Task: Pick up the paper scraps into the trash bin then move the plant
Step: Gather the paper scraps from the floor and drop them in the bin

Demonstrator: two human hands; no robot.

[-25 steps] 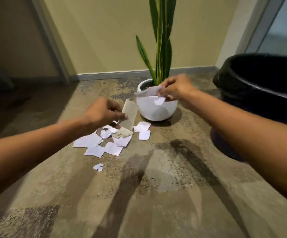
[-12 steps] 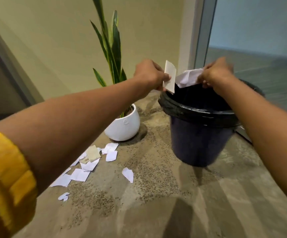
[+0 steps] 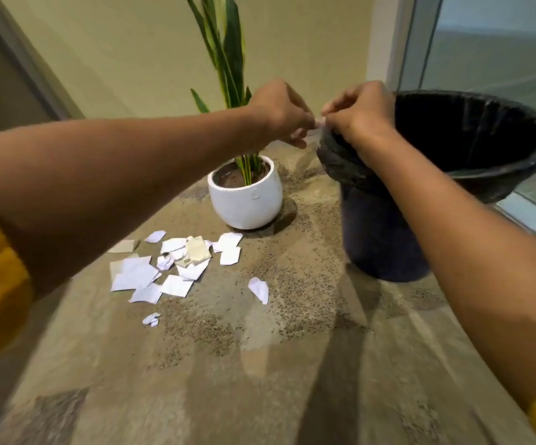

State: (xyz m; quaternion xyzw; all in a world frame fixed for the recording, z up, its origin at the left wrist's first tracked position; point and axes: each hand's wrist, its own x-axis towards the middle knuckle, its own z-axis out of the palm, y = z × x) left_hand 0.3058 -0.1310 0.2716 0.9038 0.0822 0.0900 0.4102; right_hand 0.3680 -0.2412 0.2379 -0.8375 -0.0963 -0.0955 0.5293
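Head view, both hands [image 3: 319, 115] raised, fingers curled, beside trash bin [image 3: 472, 175] rim

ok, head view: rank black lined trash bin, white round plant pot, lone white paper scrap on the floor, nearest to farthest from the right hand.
1. Black lined trash bin: the right hand is at its near rim.
2. White round plant pot: down-left, beside the bin.
3. Lone white paper scrap: on the floor, closer to the camera.

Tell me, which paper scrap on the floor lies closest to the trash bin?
The lone white scrap, lying by itself right of the main pile, nearest the bin's base; the others cluster in front of the plant pot.
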